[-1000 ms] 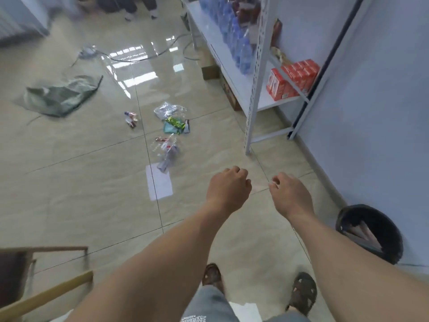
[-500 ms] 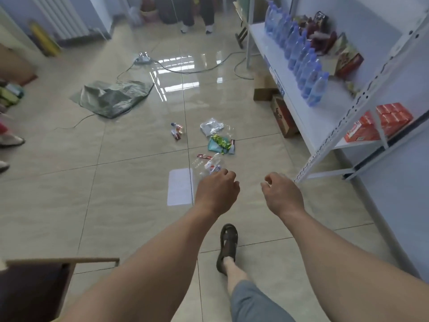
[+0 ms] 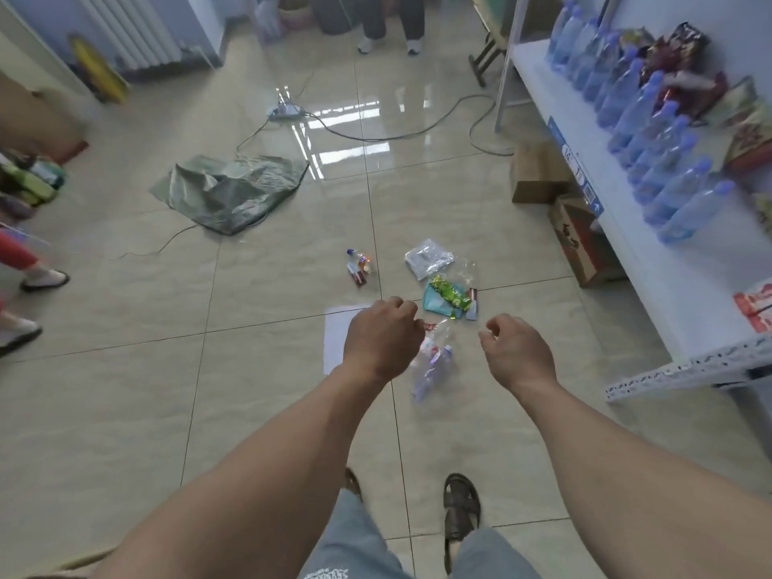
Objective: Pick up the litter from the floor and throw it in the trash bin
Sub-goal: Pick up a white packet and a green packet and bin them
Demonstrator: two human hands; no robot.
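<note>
Hands (image 3: pixel 449 342) apparently empty, litter (image 3: pixel 447 296) beyond, shelf (image 3: pixel 651 261) right

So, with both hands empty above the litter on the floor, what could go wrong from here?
1. The crushed clear bottle lies partly under the left hand; thin, glossy plastic may slip from a hasty grip.
2. The litter is scattered: the small bottle lies apart from the green wrapper and clear bag, so it could be missed.
3. No trash bin is in view now, and a cable crosses the glossy floor, a possible trip hazard.
</note>
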